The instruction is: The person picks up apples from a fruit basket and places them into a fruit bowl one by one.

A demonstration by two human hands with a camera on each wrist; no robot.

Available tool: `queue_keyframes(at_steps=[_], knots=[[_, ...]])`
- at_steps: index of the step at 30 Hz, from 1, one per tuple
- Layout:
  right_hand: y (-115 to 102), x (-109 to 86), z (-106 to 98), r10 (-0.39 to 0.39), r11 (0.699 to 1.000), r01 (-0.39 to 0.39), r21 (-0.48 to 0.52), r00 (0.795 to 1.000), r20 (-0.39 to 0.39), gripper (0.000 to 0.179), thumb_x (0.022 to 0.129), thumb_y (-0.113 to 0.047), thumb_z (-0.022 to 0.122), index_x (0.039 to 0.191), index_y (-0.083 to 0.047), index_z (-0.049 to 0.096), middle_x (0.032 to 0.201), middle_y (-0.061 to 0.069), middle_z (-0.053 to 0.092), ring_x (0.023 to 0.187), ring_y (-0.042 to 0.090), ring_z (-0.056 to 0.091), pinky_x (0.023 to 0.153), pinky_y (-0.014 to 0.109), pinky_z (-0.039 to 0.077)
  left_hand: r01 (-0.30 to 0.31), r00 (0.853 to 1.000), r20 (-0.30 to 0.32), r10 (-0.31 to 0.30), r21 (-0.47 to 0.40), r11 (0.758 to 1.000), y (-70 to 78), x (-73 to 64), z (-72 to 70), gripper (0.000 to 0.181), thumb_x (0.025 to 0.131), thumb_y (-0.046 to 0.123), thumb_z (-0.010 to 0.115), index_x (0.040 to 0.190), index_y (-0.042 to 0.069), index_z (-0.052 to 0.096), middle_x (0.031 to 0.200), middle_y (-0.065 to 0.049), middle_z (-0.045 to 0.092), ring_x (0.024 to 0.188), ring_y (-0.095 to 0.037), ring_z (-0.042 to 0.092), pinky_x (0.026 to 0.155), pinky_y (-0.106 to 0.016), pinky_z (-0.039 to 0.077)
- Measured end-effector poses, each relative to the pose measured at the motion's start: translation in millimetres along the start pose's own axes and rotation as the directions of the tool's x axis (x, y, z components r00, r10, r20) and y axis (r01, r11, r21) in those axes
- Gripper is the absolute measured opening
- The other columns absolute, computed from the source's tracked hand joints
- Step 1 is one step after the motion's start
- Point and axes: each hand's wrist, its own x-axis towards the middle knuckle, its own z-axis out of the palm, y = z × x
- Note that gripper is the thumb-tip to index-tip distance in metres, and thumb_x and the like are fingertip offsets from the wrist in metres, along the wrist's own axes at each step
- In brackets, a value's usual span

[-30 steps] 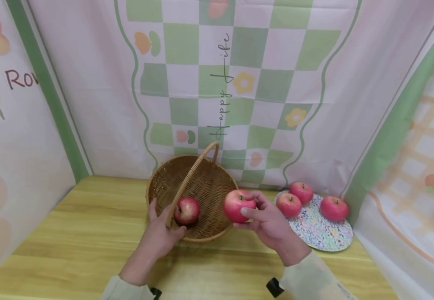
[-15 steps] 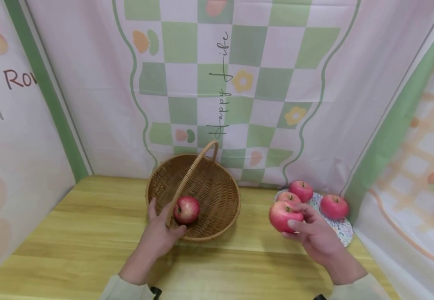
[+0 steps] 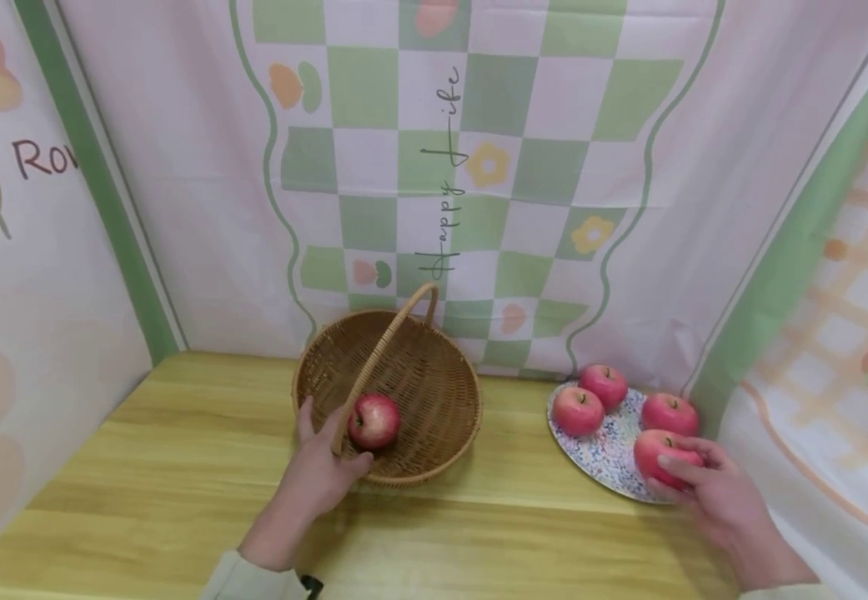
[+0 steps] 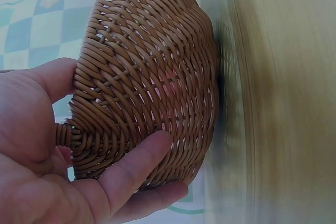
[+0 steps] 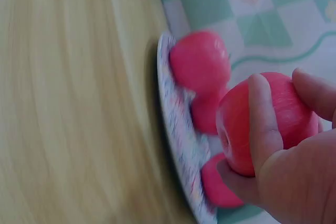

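My left hand (image 3: pixel 318 471) grips the near left rim of a round wicker basket (image 3: pixel 434 375), beside the foot of its arched handle. In the left wrist view, fingers (image 4: pixel 139 161) spread along the basket's outer wall. Inside the basket lies one red apple (image 3: pixel 374 421). At the right, my right hand (image 3: pixel 730 492) holds a pinkish-red apple (image 3: pixel 657 460) between thumb and fingers, over the front right part of a speckled plate (image 3: pixel 606 467). The right wrist view shows this held apple (image 5: pixel 278 119) apart from the plate's surface. Three more apples rest on the plate, one being the front left apple (image 3: pixel 578 412).
A light wooden table (image 3: pixel 178 467) carries the basket and plate. Behind it hangs a green-and-white checked cloth (image 3: pixel 434 167). Printed cloth walls close in the left and right sides, the right one close to the plate.
My right hand has carried its apple from beside the basket's right rim across to the plate, moving right and slightly nearer. The left hand and basket have stayed in place.
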Motion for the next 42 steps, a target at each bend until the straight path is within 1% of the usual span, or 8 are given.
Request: queue_keyframes(at_steps=[7,18,24,28,32,35,39,42], knots=[[6.9,3.9,-12.2,0.014,0.989,-0.028,-0.148,0.995,-0.096,0.029,0.091,0.008,0.066,0.109,-0.013,0.06,0.105,-0.005,0.059,0.088,0.017,0.068,0.079,0.04,0.056,-0.011,1.0,-0.004,0.011,-0.004,1.0,-1.3,-0.1,0.2,0.076,0.086,0.023,0.078,0.151,0.007,0.041,0.159,-0.028,-0.009,0.109,-0.05,0.057,0.085,-0.054,0.05],[15.8,13.8,-27.5,0.013,0.928,-0.094,-0.36,0.975,-0.223,0.042,0.088,0.002,0.073,0.123,-0.004,0.052,0.1,-0.007,0.059,0.085,0.013,0.068,0.079,0.038,0.056,-0.006,1.0,0.002,0.006,0.005,1.0,-2.0,-0.2,0.9,0.077,0.087,0.024,0.077,0.152,0.006,0.04,0.159,-0.028,-0.009,0.108,-0.048,0.058,0.083,-0.053,0.051],[14.7,15.9,-35.0,-0.06,0.784,-0.093,-0.614,0.973,-0.225,0.058,0.095,-0.015,0.069,0.141,0.008,0.041,0.108,0.001,0.059,0.084,0.007,0.068,0.077,0.032,0.056,0.001,1.0,0.003,-0.001,0.008,1.0,-1.3,0.3,0.5,0.078,0.087,0.024,0.077,0.153,0.006,0.039,0.16,-0.027,-0.01,0.11,-0.049,0.056,0.085,-0.053,0.05],[12.6,16.5,-36.1,-0.089,0.696,-0.102,-0.711,0.97,-0.227,0.057,0.101,-0.017,0.059,0.146,0.011,0.036,0.127,0.022,0.053,0.085,-0.006,0.059,0.077,0.028,0.055,0.005,1.0,0.005,-0.005,0.007,1.0,-1.1,0.5,0.2,0.078,0.087,0.023,0.077,0.153,0.007,0.039,0.16,-0.026,-0.011,0.109,-0.049,0.057,0.085,-0.053,0.05],[9.8,19.1,-38.4,-0.118,0.612,-0.112,-0.783,0.966,-0.231,0.053,0.103,-0.01,0.049,0.149,0.01,0.032,0.15,0.034,0.029,0.105,0.009,0.052,0.076,0.024,0.054,0.004,1.0,0.002,-0.004,0.007,1.0,-2.0,0.8,1.0,0.078,0.087,0.024,0.077,0.153,0.007,0.039,0.16,-0.027,-0.01,0.105,-0.046,0.059,0.083,-0.052,0.051],[7.6,20.1,-37.7,-0.116,0.608,-0.134,-0.783,0.96,-0.255,0.055,0.101,-0.006,0.049,0.15,0.009,0.031,0.152,0.035,0.025,0.116,0.031,0.045,0.075,0.026,0.055,0.002,1.0,-0.002,-0.002,0.013,1.0,-2.7,1.0,1.6,0.078,0.086,0.024,0.077,0.153,0.008,0.039,0.16,-0.027,-0.01,0.102,-0.045,0.061,0.082,-0.051,0.051],[3.9,20.0,-36.2,-0.093,0.612,-0.174,-0.771,0.953,-0.289,0.06,0.099,-0.01,0.053,0.152,0.007,0.029,0.149,0.037,0.026,0.107,0.03,0.051,0.073,0.028,0.056,-0.004,1.0,-0.007,0.004,0.021,1.0,-3.2,0.8,1.3,0.078,0.086,0.025,0.077,0.153,0.01,0.04,0.16,-0.027,-0.009,0.102,-0.045,0.061,0.081,-0.051,0.051],[-0.9,18.2,-33.9,-0.099,0.559,-0.182,-0.809,0.954,-0.283,0.065,0.1,-0.021,0.056,0.152,0.005,0.028,0.147,0.038,0.03,0.102,0.03,0.054,0.071,0.031,0.056,-0.012,1.0,-0.009,0.013,0.026,1.0,-3.3,0.9,0.7,0.077,0.086,0.024,0.077,0.153,0.01,0.04,0.16,-0.028,-0.009,0.101,-0.044,0.061,0.081,-0.051,0.051]])
